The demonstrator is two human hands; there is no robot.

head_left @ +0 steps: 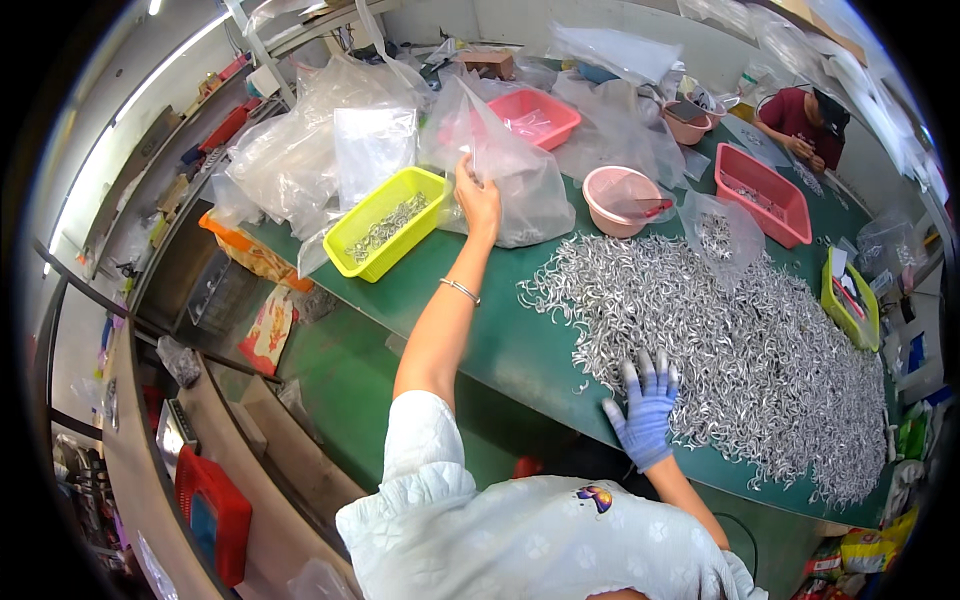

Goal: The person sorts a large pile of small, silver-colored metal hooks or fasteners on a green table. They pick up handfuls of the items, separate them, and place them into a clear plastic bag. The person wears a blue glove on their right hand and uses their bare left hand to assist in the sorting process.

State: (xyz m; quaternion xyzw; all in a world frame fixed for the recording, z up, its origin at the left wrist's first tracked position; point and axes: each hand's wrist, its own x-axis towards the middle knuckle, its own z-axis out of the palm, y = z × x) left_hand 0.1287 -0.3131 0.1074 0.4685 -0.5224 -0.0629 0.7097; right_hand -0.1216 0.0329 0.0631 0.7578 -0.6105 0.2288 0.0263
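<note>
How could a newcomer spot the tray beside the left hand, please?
On the green table, find the bare left hand touching a translucent plastic bag. Just left sits a rectangular tray of metal pieces, bright yellow-green, unlike the pale bags nearby.

The person's pale short-sleeved top [480, 545] bears a faint floral pattern [537, 545] and a bright butterfly [596, 498] — a slim metallic bangle [461, 291] circles the left forearm [437, 345], a blue glove [645, 425] with greyish fingertips [662, 358] the right hand [647, 412].

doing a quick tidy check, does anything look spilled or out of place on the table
A small curved metal piece lies apart from the big loose pile, toward the near edge of the green table, so it looks strayed. Nothing looks plainly damaged.
</note>
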